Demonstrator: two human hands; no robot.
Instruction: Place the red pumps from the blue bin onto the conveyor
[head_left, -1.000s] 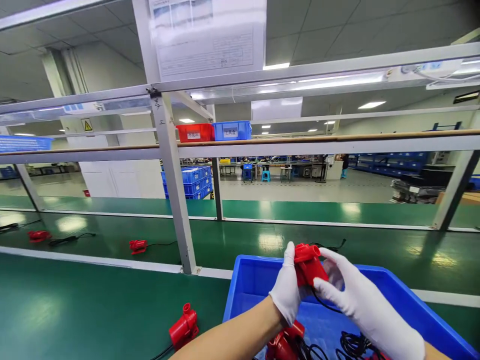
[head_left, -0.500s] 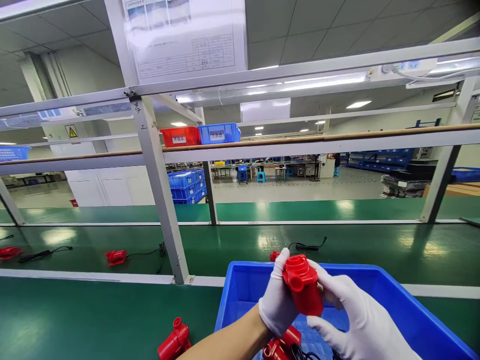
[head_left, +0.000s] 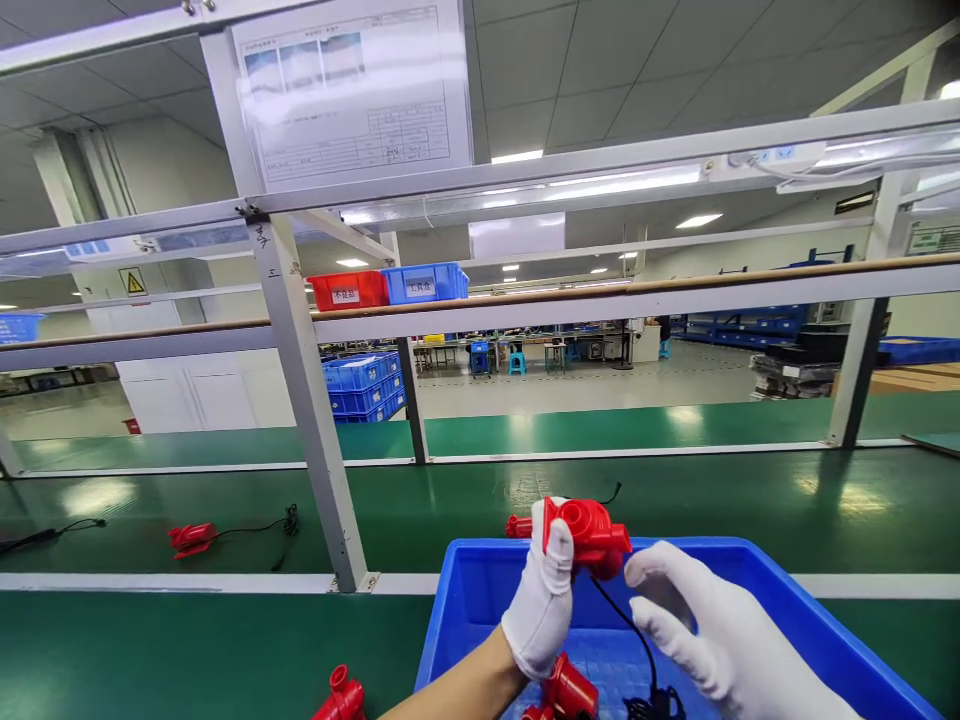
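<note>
Red plastic shows in the left hand (head_left: 541, 600), whose grip is closed around a small pump (head_left: 589, 537) held up over the blue bin (head_left: 757, 590), maybe to look it over. Its black cord (head_left: 628, 625) hangs down into the bin. The right hand (head_left: 712, 630) is just beside the pump, fingers spread wide and holding nothing. More red pumps (head_left: 566, 690) lie in the bin below.

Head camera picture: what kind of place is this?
Most likely a factory assembly line. A long green conveyor belt carries red pumps, a gloved left hand holds another red pump, and blue bins are stacked behind.
</note>
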